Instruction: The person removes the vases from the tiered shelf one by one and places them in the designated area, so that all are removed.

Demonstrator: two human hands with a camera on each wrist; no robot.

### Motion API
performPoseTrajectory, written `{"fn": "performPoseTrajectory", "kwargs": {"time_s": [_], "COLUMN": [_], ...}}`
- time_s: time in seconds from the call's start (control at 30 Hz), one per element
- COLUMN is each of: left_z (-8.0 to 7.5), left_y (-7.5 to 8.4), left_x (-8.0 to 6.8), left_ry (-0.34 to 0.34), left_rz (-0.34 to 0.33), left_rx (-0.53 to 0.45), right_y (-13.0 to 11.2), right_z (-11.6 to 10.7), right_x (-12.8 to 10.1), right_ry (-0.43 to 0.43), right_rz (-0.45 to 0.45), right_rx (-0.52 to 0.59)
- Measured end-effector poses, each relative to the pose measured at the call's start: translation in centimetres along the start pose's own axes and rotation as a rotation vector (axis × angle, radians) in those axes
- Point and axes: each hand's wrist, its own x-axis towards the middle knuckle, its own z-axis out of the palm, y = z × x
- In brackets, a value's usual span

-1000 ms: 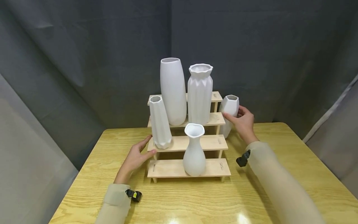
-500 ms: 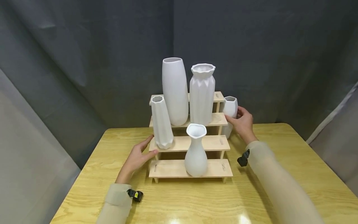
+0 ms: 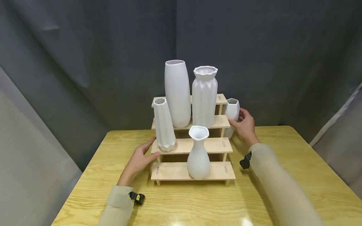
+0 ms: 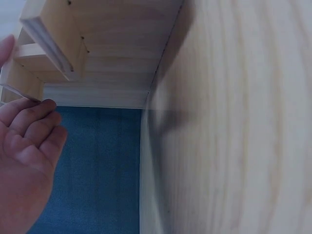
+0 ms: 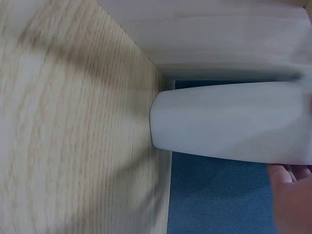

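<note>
Right hand: the right hand (image 3: 245, 123) is curled round the small white faceted ceramic vase (image 3: 232, 110), thumb on its near face, fingers wrapped behind.
Vase held: it stands beside the right end of the stepped pale wooden display stand (image 3: 195, 171), close to the far edge of the yellow wood-grain table (image 3: 282, 175); in the right wrist view its base (image 5: 229, 122) meets the tabletop just beside the stand's side board.
Left hand: the left hand (image 3: 139, 159) lies with fingers straight and slightly spread, touching the left end of the stand at its second step (nothing gripped).
Bottom step: a white ceramic vase with a narrow neck and wavy lip (image 3: 198, 153) stands a little right of centre.
Second step: a tall white faceted ceramic vase (image 3: 164, 124) stands at the left end, just beyond the left hand's fingertips.
Third step: a tall smooth white ceramic cylinder vase (image 3: 177, 93) and a white pleated ceramic vase with a scalloped rim (image 3: 204, 95) stand side by side, near touching.
Obstruction: the stand's right end and the pleated vase crowd the left of the held vase.
Surroundings: a dark grey fabric backdrop (image 3: 254, 47) hangs behind the table.
Hidden: the stand covers the lower left of the held vase in the head view; the right hand's fingers behind it cannot be made out; the wrist views are blurred and cut off most of both hands.
</note>
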Motion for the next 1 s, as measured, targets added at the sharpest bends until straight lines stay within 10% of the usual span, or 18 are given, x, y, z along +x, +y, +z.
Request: {"fn": "performPoseTrajectory", "kwargs": {"time_s": [0.27,0.5,1.0], "left_z": [0.1,-0.3,-0.1], "left_y": [-0.1,3.8,4.0], "left_x": [0.2,-0.4,-0.9], "left_ry": [-0.007,-0.034,-0.037], "left_rz": [0.018,-0.016,-0.025], "left_rx": [0.012,0.011,-0.013], "right_y": [0.0,0.1,-1.0], "right_z": [-0.6,-1.8,-3.6], "right_x": [-0.2,-1.4,-4.0], "right_ry": [-0.028,-0.026,-0.037], "right_rz": [0.013,0.051,-0.013], "right_rx": [0.032,0.084,0.037]}}
